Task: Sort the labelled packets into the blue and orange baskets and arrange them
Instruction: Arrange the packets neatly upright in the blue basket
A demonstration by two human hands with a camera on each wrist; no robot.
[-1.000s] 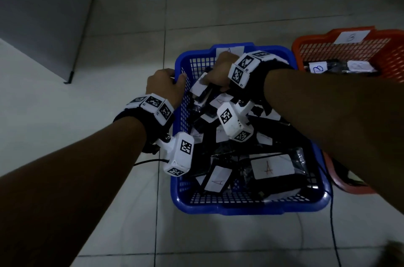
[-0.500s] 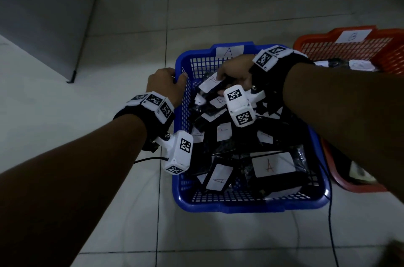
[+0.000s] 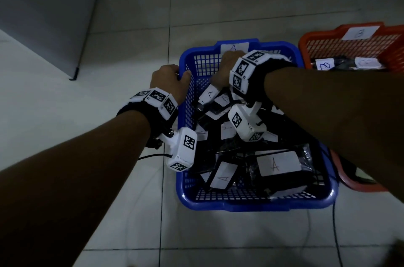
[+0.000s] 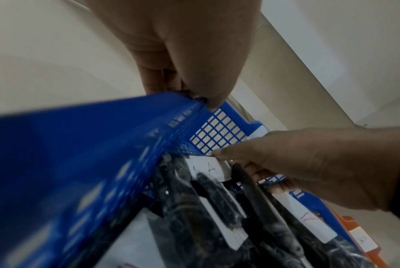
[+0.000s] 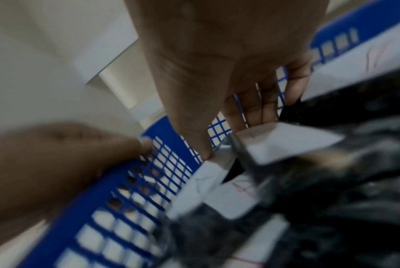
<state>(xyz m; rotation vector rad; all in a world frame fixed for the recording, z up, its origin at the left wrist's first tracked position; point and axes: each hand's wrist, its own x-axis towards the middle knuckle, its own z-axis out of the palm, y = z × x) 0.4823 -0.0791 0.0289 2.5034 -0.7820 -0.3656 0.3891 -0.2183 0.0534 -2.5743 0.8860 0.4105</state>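
Note:
A blue basket (image 3: pixel 251 203) tagged A stands on the floor, full of several black packets with white A labels (image 3: pixel 277 162). My left hand (image 3: pixel 169 78) grips its left rim (image 4: pixel 189 101), thumb inside the mesh. My right hand (image 3: pixel 225 67) reaches into the far left corner and pinches the top edge of an upright A packet (image 3: pixel 208 95); the left wrist view shows the thumb on that packet (image 4: pixel 208 168). In the right wrist view the thumb and fingers hold the packet (image 5: pixel 217 163). An orange basket (image 3: pixel 349 45) tagged B at the right holds B packets (image 3: pixel 325 65).
A grey cabinet (image 3: pixel 48 10) stands at the far left on the tiled floor (image 3: pixel 218 4). A black cable (image 3: pixel 336 240) trails along the floor at the blue basket's front right corner. The two baskets stand side by side, almost touching.
My right hand has swung back left and farther into the blue basket's far left corner with the A packet. The left hand has kept its hold on the rim.

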